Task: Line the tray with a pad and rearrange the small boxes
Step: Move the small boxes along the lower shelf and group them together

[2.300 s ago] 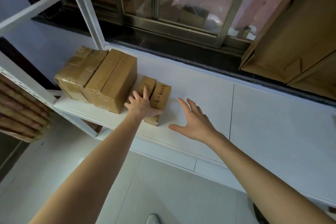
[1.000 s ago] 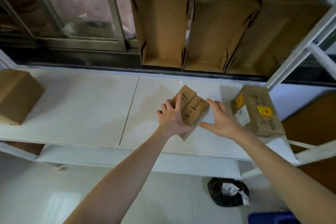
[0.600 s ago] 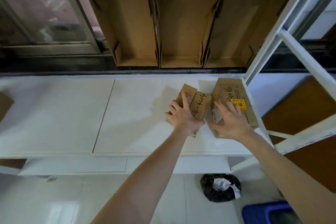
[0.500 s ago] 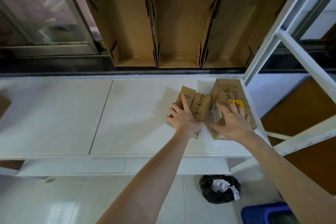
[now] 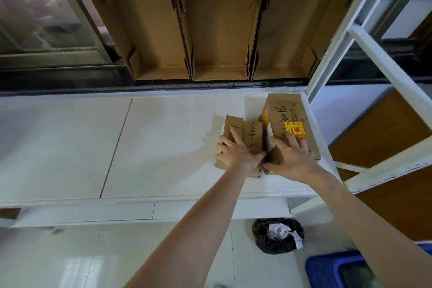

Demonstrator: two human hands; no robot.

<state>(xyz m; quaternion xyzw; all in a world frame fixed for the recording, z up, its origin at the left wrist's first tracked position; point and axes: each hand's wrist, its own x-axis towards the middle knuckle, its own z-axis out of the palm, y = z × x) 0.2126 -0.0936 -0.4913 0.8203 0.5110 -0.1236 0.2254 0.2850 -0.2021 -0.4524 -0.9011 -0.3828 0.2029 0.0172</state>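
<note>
A small brown cardboard box (image 5: 253,132) with "4-4004" handwritten on it lies on the white shelf (image 5: 163,147), near its right end. My left hand (image 5: 236,151) grips it from above, fingers over the top and thumb against its right side. Right beside it, touching, sits a larger brown box (image 5: 287,110) marked "3016" with a yellow sticker. My right hand (image 5: 292,156) lies flat on that box's near end, fingers spread. No tray or pad is in view.
Three open cardboard cartons (image 5: 219,30) stand side by side behind the shelf. A white rack upright (image 5: 339,30) rises just right of the larger box. On the floor below are a black bag (image 5: 277,235) and a blue bin (image 5: 339,269). A window (image 5: 35,7) is at the far left.
My left hand carried the small box from the shelf's left end to the right and set it down against the larger box. My right hand moved onto the larger box.
</note>
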